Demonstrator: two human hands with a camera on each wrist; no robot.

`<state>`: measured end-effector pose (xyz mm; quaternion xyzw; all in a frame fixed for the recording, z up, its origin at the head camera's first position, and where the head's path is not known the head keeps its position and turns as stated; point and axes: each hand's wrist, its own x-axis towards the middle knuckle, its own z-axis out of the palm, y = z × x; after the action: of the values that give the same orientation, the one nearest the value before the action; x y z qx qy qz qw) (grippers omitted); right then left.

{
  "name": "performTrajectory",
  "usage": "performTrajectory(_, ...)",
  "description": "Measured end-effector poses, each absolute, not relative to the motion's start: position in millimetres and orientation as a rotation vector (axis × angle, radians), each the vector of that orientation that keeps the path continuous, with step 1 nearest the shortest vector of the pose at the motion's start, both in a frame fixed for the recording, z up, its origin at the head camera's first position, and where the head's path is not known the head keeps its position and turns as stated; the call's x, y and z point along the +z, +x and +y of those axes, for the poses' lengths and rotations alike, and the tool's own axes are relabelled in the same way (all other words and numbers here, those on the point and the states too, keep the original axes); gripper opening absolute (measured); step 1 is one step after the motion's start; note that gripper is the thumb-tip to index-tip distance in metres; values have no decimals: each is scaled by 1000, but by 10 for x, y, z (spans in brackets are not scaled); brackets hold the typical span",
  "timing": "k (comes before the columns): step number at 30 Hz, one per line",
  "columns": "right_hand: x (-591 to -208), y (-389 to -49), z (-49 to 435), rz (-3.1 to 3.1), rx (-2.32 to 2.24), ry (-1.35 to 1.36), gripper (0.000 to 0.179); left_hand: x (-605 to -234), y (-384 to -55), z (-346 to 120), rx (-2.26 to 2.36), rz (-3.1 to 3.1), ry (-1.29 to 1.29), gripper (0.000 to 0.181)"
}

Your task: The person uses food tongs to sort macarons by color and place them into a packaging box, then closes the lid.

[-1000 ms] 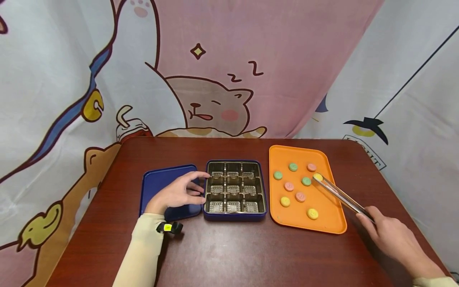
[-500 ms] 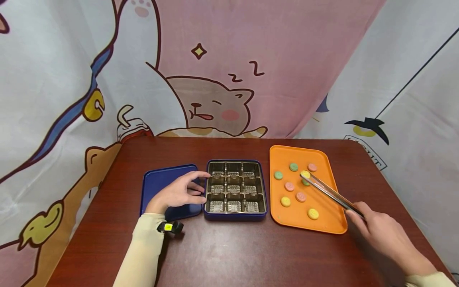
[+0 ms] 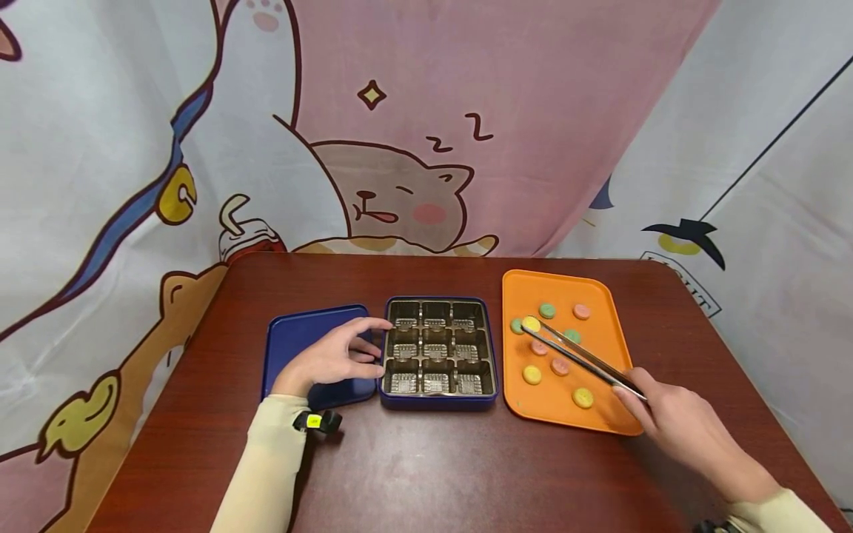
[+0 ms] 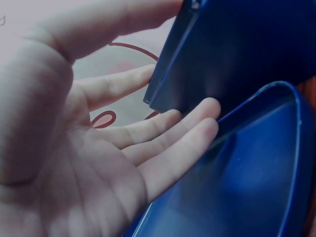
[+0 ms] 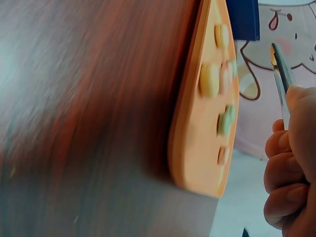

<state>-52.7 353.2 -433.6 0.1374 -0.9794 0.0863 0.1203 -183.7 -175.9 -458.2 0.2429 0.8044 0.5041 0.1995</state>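
My right hand grips a pair of metal tongs, whose tips pinch a yellow round biscuit. In the right wrist view the tongs are raised above the level of the orange tray. Several pink, green and yellow biscuits lie spread on that tray, among them a yellow one. My left hand is at the left side of a blue tin, fingers extended and fingertips right at its wall. Inside the tin sits a gold divided insert with bare compartments.
A blue lid lies on the table left of the tin, partly under my left hand. The dark red-brown table ends at the back against a printed curtain.
My right hand has moved left with the tongs, carrying the yellow biscuit from the tray's right side to near its left edge. My left hand stays at the tin.
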Motion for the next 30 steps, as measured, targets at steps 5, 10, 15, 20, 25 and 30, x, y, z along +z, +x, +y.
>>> performTrajectory(5, -4299, -565, 3360, -2840, 271, 492, 21, -4586, -1830, -1763, 1410, 2251, 677, 75)
performTrajectory(10, -4274, -601, 3177, -2818, 298, 585, 21, -4582, -1825, -1760, 1405, 2257, 676, 74)
performTrajectory(15, -4271, -627, 3014, -2803, 311, 655, 20, -4578, -1823, -1760, 1409, 2257, 681, 74)
performTrajectory(20, -4269, -649, 2871, -2789, 301, 709, 31, -4567, -1818, -1759, 1414, 2248, 680, 74)
performTrajectory(25, -4285, -692, 2722, -2721, 280, 814, 27, -4563, -1819, -1762, 1420, 2244, 683, 74)
performTrajectory(30, -4307, -735, 2556, -2677, 279, 897, 20, -4571, -1823, -1758, 1429, 2242, 694, 74)
